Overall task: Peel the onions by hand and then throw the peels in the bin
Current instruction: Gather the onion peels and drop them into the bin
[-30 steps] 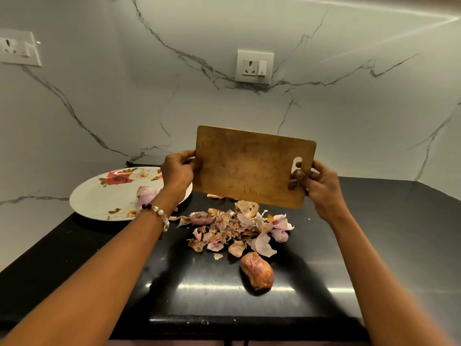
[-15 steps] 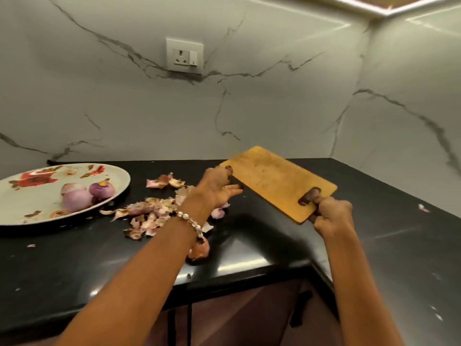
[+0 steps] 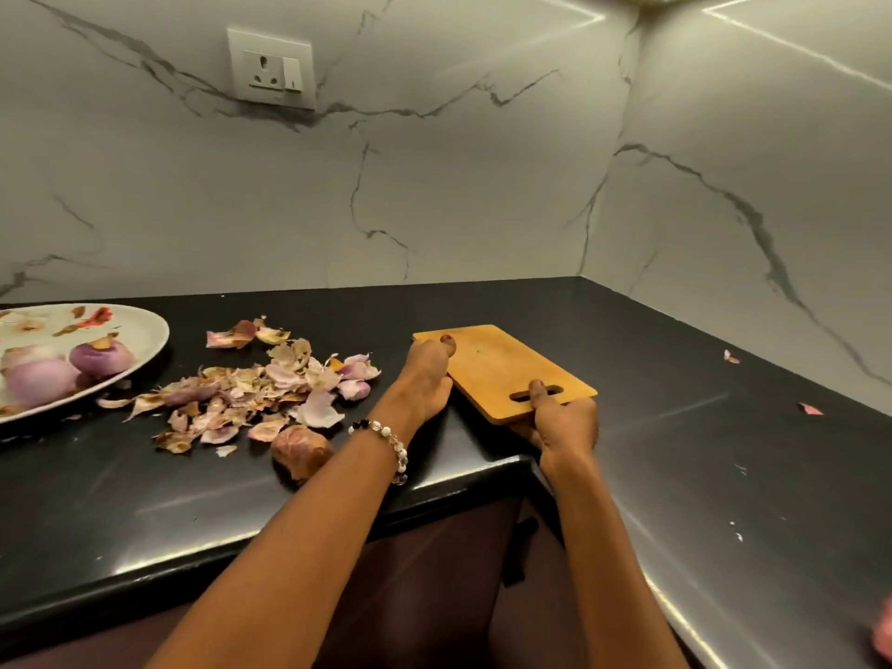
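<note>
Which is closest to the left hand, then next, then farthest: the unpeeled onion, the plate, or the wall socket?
From the left hand:
1. Unpeeled onion, just to its near left on the counter.
2. Plate, far left.
3. Wall socket, high on the wall.

1. Two bare forearms enter from the bottom edge of the view; no sleeve shows on either one.
2. The left hand (image 3: 425,379) is bare, with no ring that can be made out.
3. A beaded bracelet (image 3: 388,439) circles the left wrist. Its beads are mostly pearly white and clear, round and of mixed sizes, with a few small dark beads at the end toward the thumb side.
4. The bracelet hangs loosely, its strand slanting across the wrist.
5. The right hand (image 3: 562,427) and its wrist carry no band, watch or ring in view.
6. The nails look short; whether they are painted cannot be told.
</note>
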